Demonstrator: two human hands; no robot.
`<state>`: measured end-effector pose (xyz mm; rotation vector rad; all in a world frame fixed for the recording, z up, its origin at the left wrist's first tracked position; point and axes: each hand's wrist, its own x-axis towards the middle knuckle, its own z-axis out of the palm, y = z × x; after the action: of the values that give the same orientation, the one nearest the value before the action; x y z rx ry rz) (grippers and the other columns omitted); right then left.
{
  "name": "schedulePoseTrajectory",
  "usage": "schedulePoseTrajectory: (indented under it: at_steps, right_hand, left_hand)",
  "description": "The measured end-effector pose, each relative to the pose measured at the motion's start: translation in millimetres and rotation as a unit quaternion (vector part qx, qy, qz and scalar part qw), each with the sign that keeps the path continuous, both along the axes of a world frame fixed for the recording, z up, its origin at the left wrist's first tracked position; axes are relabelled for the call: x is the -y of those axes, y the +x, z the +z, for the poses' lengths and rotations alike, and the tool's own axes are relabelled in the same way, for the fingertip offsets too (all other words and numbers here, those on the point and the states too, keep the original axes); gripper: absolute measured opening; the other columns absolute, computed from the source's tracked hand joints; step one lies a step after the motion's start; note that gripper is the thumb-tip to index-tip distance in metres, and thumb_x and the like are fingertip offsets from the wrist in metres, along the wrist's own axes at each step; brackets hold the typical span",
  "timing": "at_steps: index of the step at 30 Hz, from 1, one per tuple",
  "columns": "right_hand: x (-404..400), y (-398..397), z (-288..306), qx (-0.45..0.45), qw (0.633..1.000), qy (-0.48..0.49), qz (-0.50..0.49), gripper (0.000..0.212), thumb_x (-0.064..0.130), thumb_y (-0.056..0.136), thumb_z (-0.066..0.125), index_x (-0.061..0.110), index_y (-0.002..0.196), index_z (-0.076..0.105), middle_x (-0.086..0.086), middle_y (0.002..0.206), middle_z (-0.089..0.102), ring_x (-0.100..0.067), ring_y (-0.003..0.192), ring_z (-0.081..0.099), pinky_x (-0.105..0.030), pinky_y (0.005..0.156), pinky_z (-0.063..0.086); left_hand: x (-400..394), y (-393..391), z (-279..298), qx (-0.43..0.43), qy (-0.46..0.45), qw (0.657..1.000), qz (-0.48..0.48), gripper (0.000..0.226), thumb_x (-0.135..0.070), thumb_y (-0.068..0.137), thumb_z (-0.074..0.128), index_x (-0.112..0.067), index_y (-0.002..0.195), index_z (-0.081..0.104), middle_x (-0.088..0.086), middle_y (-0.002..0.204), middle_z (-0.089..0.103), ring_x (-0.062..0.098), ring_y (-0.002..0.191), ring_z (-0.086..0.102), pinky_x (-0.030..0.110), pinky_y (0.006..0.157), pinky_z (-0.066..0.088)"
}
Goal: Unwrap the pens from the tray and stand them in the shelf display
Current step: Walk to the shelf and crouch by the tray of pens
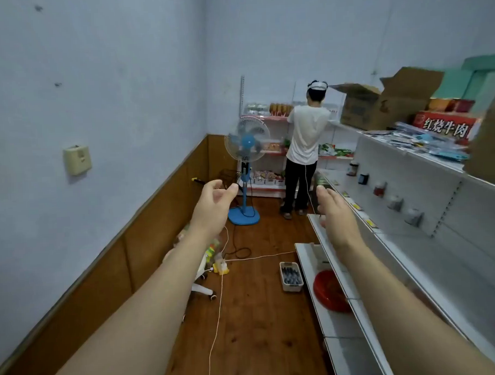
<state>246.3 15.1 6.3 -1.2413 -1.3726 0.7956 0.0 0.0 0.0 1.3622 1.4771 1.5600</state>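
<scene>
Pens fill the small white tray (291, 276), which sits on the wooden floor (254, 314) just beside the low end of the white shelf unit (413, 253), touched by neither hand. The left hand (213, 206) is held out in the air well above and to the left of the tray, its fingers loosely curled and holding nothing. The right hand (337, 214) reaches forward above the tray, over the front edge of the shelf unit, fingers straight and together, also holding nothing.

On the lowest shelf right of the tray lies a red bowl (330, 293). Higher up in the shelf unit stands a row of small cup-like holders (394, 203); what they contain cannot be told. A white cable (218, 316) runs across the floor left of the tray. Beyond the tray stands a blue pedestal fan (247, 147), and past it a person in a white shirt (306, 139) faces stocked shelves. Cardboard boxes (384, 104) sit on top of the shelf unit.
</scene>
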Motion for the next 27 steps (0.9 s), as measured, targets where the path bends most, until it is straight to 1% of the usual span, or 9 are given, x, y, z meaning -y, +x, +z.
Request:
schedulePoseTrajectory:
  at_steps: [4,8,11,16,20,24,25,27]
  right_hand:
    - [-34.1,-30.0,-13.0,0.001,1.000,-0.018,-0.004,0.073,0.065,0.097,0.044,0.022,0.156,0.033,-0.001,0.152,0.046,-0.019,0.136,0.047,-0.047,0.114,0.039]
    - [-62.9,-49.0,-25.5,-0.002,0.999,-0.031,-0.017,0.073,0.063,0.098,0.046,0.021,0.155,0.033,-0.002,0.152,0.047,-0.020,0.136,0.047,-0.049,0.115,0.039]
    - [-85.8,-56.6,-36.3,0.009,0.999,-0.037,-0.031,0.073,0.064,0.097,0.045,0.022,0.155,0.034,-0.001,0.151,0.047,-0.019,0.136,0.047,-0.048,0.114,0.039]
    - [-128.8,-60.3,-58.4,0.002,0.998,-0.052,-0.037,0.073,0.065,0.096,0.047,0.023,0.156,0.034,-0.001,0.154,0.045,-0.021,0.139,0.045,-0.048,0.114,0.040]
    - [-168.9,-52.7,-81.4,0.013,0.997,-0.065,-0.038,0.073,0.068,0.095,0.046,0.026,0.154,0.037,0.003,0.152,0.047,-0.018,0.136,0.047,-0.045,0.111,0.042]
    - [-218.1,-37.4,-101.2,0.021,0.996,-0.077,-0.047,0.070,0.064,0.098,0.043,0.024,0.156,0.033,0.003,0.154,0.044,-0.017,0.138,0.043,-0.034,0.105,0.037]
    - [-231.6,-32.6,-104.3,0.021,0.995,-0.081,-0.049,0.071,0.065,0.098,0.043,0.026,0.156,0.033,0.003,0.154,0.044,-0.017,0.138,0.043,-0.035,0.106,0.036]
    - [-260.0,-23.2,-108.9,0.016,0.995,-0.087,-0.051,0.073,0.070,0.095,0.042,0.030,0.155,0.034,0.005,0.154,0.044,-0.019,0.139,0.043,-0.046,0.114,0.035]
  left_hand:
    - [-40.7,-24.4,-11.2,0.001,-0.013,1.000,-0.013,0.057,-0.054,0.098,0.052,-0.025,0.146,0.040,-0.008,0.128,0.053,0.012,0.119,0.048,0.034,0.097,0.040]
    - [-73.3,-37.6,-27.8,0.000,-0.022,0.999,-0.028,0.057,-0.053,0.098,0.052,-0.024,0.146,0.040,-0.010,0.124,0.050,0.011,0.116,0.047,0.033,0.095,0.040]
    - [-99.0,-44.8,-41.3,-0.002,-0.034,0.999,-0.033,0.058,-0.054,0.098,0.053,-0.024,0.146,0.040,-0.010,0.125,0.051,0.011,0.117,0.048,0.036,0.099,0.044]
    - [-143.8,-44.2,-64.0,-0.011,-0.050,0.998,-0.036,0.055,-0.052,0.098,0.053,-0.024,0.145,0.041,-0.009,0.127,0.051,0.012,0.120,0.049,0.037,0.103,0.044]
    - [-186.3,-34.4,-80.7,-0.022,-0.060,0.997,-0.033,0.052,-0.048,0.099,0.054,-0.023,0.143,0.043,-0.007,0.128,0.054,0.012,0.120,0.051,0.033,0.100,0.043]
    - [-238.8,-18.4,-96.8,-0.026,-0.065,0.997,-0.032,0.051,-0.049,0.099,0.055,-0.024,0.141,0.045,-0.009,0.123,0.055,0.013,0.120,0.052,0.037,0.104,0.044]
    - [-252.3,-12.9,-100.3,-0.026,-0.067,0.997,-0.030,0.050,-0.049,0.099,0.055,-0.024,0.141,0.045,-0.010,0.123,0.055,0.012,0.120,0.052,0.037,0.104,0.045]
    - [-279.0,-0.9,-104.0,-0.025,-0.071,0.997,-0.028,0.049,-0.047,0.099,0.054,-0.024,0.141,0.045,-0.011,0.122,0.053,0.012,0.121,0.051,0.034,0.101,0.044]
